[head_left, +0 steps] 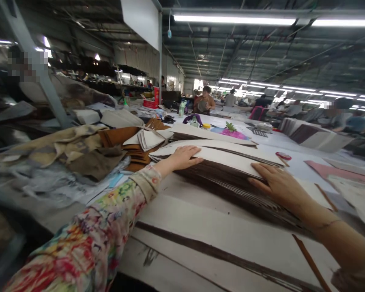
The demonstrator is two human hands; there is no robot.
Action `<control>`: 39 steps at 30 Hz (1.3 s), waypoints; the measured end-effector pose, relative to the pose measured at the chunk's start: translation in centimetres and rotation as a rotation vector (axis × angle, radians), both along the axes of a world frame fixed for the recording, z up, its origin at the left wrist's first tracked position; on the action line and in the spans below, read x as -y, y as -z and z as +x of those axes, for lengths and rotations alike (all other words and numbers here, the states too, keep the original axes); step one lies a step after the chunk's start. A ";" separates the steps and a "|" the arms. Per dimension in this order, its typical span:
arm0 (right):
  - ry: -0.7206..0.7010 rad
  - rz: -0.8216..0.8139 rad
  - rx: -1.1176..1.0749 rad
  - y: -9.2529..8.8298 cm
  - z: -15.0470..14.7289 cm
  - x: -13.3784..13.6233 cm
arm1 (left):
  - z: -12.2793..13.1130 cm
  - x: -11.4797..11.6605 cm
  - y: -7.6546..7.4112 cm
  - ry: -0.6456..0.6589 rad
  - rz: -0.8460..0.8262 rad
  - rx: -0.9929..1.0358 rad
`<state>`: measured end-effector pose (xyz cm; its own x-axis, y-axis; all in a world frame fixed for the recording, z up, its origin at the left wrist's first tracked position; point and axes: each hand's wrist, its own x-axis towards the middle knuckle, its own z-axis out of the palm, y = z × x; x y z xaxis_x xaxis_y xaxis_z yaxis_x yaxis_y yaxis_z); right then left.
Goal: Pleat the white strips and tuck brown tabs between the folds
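A long stack of dark brown pieces with white upper faces point(225, 157) lies across the table in front of me. My left hand point(185, 157) rests on top of it toward its left end, fingers stretched out. On the stack's right part, my right hand point(269, 180) touches the near edge, its thumb apart from its outstretched fingers. Both hands are open. Closer to me is another layered stack of white-faced pieces point(219, 231). More white sheets point(197, 132) lie just behind my hands.
Brown folded pieces point(136, 156) and patterned fabric point(57, 146) are heaped at left beside crumpled clear plastic point(48, 188). A roll of tape point(283, 155) sits behind my right hand. Brown strips point(310, 261) lie at right. A metal post point(36, 65) rises at left. Other people work farther back.
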<state>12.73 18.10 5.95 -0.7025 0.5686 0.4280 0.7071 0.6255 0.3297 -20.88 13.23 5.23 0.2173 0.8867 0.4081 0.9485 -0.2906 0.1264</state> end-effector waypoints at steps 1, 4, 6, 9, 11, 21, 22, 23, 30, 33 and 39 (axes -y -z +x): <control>0.002 0.007 -0.033 0.0 -0.5 1.0 | 0.1 0.9 -0.3 -0.009 -0.006 0.004; -0.109 -0.033 -0.106 1.6 -2.2 5.2 | 0.9 5.8 0.0 -0.017 -0.013 0.022; -0.244 -0.207 -0.070 3.9 -3.2 8.0 | 2.0 10.0 1.7 0.029 -0.110 0.011; -0.320 -0.475 0.050 7.8 -4.2 10.7 | 4.0 15.3 5.3 0.047 -0.236 0.017; -0.300 -0.546 0.063 9.6 -4.4 11.3 | 5.3 17.2 7.3 -0.026 -0.213 0.045; -0.275 -0.503 0.032 11.0 -0.4 10.8 | 9.3 17.0 8.8 -0.047 -0.034 0.064; -0.271 -0.511 0.031 11.0 -0.2 10.9 | 9.4 17.0 8.8 -0.027 -0.029 0.065; -0.268 -0.522 0.027 10.9 -0.1 10.9 | 9.5 17.0 8.7 -0.010 -0.024 0.071; -0.283 -0.630 -0.049 9.8 -0.4 11.0 | 9.9 17.7 8.2 -0.080 -0.001 0.118; -0.302 -0.763 -0.110 8.7 -0.6 10.5 | 10.9 18.5 8.5 -0.160 -0.005 0.135; -0.202 -0.867 -0.149 7.8 -3.0 8.4 | 12.5 19.7 9.1 -0.266 -0.013 0.129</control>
<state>9.72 9.66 -1.82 -0.7956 0.6058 0.0018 0.5542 0.7290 -0.4018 -8.34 -6.43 -3.91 -0.0763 0.9108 0.4058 0.9671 -0.0315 0.2525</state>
